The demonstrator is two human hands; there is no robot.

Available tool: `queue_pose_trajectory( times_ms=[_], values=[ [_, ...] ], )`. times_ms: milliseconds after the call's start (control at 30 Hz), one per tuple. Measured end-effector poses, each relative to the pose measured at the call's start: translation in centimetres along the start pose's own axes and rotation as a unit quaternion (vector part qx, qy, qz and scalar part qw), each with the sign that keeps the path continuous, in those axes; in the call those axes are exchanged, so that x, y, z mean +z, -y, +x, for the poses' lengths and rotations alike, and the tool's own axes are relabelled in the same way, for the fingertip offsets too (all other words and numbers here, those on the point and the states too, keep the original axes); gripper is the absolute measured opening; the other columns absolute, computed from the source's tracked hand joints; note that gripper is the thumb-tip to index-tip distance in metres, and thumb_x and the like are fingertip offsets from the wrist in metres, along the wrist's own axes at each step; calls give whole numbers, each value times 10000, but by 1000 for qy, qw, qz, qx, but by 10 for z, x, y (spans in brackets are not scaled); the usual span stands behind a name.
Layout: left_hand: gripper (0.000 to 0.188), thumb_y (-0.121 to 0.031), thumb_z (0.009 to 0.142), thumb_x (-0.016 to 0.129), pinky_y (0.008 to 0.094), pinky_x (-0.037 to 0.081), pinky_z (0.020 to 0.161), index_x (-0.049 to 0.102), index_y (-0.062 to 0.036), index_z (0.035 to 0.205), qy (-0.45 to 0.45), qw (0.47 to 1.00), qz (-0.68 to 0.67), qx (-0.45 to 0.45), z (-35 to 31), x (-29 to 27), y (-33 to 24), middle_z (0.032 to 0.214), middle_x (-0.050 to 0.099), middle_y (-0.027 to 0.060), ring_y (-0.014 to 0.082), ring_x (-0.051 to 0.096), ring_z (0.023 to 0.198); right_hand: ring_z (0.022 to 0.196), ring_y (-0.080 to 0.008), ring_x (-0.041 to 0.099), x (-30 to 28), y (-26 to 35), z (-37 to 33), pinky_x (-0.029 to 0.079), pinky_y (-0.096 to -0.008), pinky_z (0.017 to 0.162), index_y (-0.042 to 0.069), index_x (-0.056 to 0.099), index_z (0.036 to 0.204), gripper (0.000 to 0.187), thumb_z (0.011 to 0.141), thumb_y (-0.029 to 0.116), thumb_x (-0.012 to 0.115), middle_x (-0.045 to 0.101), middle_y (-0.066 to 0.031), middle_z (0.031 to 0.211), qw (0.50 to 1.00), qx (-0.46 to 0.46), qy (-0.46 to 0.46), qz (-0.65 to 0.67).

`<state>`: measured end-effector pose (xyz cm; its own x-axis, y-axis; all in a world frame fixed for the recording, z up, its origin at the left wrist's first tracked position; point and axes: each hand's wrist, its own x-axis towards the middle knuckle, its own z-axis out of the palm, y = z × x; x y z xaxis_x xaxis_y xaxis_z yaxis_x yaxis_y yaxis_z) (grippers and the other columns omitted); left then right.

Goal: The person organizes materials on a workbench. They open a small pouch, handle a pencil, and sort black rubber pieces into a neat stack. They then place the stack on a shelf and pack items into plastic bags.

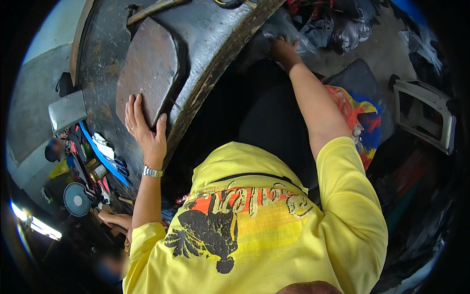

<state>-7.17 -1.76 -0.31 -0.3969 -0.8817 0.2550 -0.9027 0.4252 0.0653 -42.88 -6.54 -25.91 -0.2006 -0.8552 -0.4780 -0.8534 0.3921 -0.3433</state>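
Observation:
My left hand (144, 122) lies palm down on the lower edge of a thick brown slab (147, 66) with cut corners. Its fingers point forward and its thumb stands apart; a metal watch (153, 171) circles the wrist. The slab rests on a dark, worn workbench (100, 49). Beyond the bench's right edge, my right arm stretches forward and down. There my right hand (285, 50) touches clear plastic sheeting (267, 39), fingers apart as far as they show. Its palm is hidden.
A hammer (154, 11) lies beyond the slab. Plastic bags (350, 32) pile up at the far right, near a colourful sack (350, 110) and a grey frame (423, 115). Along the left stand a metal box (67, 111), clutter and a round fan-like object (77, 199). Another person's arm (115, 219) shows lower left.

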Motion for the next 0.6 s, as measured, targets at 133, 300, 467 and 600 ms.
queue_pose_trajectory(
  times_ms=[133, 300, 467, 600],
  values=[
    [725, -428, 848, 644, 504, 155, 1196, 432, -136, 1477, 4, 1000, -5, -9, 1, -1, -1, 1546, 384, 136, 341, 283, 1456, 1457, -354, 309, 26, -13, 13, 86, -708, 1142, 151, 540, 1403, 490, 951, 338, 505, 436, -131, 1519, 999, -5, 49, 5],
    [725, -435, 859, 638, 500, 157, 1196, 427, -126, 1480, 7, 1000, -16, -10, 1, -2, -1, 1549, 378, 142, 348, 281, 1456, 1437, -352, 348, 46, -12, 20, 94, -696, 1148, 120, 525, 1405, 472, 976, 297, 438, 461, -148, 1494, 998, -2, 60, 32],
    [702, -479, 916, 566, 493, 163, 1194, 407, -113, 1494, 16, 999, -40, -16, 0, -1, 1, 1566, 348, 145, 345, 264, 1463, 1382, -365, 433, 48, -23, 18, 125, -694, 1139, 114, 464, 1432, 543, 924, 289, 543, 476, -184, 1466, 996, 31, 12, 86],
    [697, -527, 955, 482, 486, 170, 1191, 391, -106, 1503, 17, 998, -51, -14, 1, 0, 1, 1573, 332, 150, 347, 257, 1463, 1319, -373, 509, 50, -28, 26, 154, -701, 1123, 129, 405, 1458, 615, 889, 280, 583, 488, -175, 1458, 982, 65, -49, 171]
  ],
)
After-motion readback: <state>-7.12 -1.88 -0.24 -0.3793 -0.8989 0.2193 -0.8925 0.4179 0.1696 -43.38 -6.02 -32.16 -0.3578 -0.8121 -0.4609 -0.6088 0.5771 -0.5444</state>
